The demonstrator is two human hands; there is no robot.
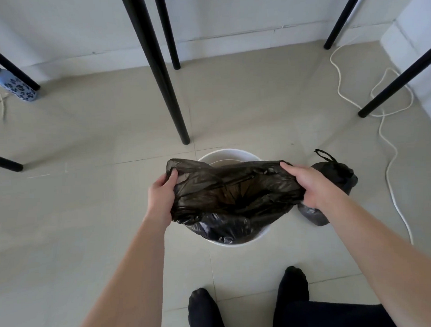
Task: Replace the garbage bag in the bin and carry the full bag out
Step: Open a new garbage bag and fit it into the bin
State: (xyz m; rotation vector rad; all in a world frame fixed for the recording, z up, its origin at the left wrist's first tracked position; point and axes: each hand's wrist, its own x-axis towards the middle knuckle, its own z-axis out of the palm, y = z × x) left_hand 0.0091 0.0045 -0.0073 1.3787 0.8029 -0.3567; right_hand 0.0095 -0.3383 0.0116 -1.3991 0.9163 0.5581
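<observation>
Black, thin, half-transparent plastic is stretched between my two hands: a fresh garbage bag [235,189] with its mouth pulled wide, held just above the round white plastic bin [230,154] on the pale tiled floor [89,216]. My left hand [162,197] is clamped on the bag's left edge, thumb on top and fingers curled under the film. My right hand [305,184] pinches the right edge the same way. The bag's lower part sags into the bin, touching its near rim. Just beside the bin, on its right and partly behind my right hand, sits the full black garbage bag [337,176], tied shut with a drawstring loop sticking up. My feet in black socks [293,283] stand near the bin.
</observation>
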